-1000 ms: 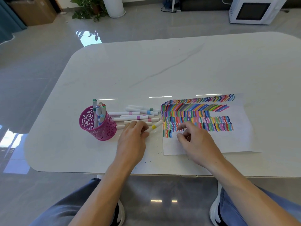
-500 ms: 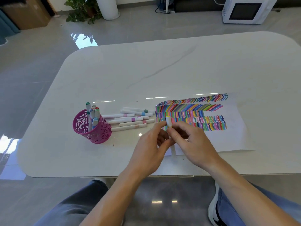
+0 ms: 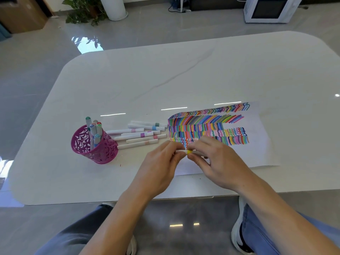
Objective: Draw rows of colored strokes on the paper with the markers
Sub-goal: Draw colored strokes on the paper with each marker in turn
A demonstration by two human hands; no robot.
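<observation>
Yellow-banded white plastic marker (image 3: 189,151), off the white desk (image 3: 184,70) since a second ago, now pinched level between left hand (image 3: 160,168) and right hand (image 3: 219,162), over the stroke-covered paper sheet (image 3: 257,153) near the desk's front edge. Looks like uncapping before another row.

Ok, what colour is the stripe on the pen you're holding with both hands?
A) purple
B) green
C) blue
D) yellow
D: the marker pinched between the left hand and the right hand, just above the near edge of the paper, shows a yellow band where the fingers meet.
</observation>
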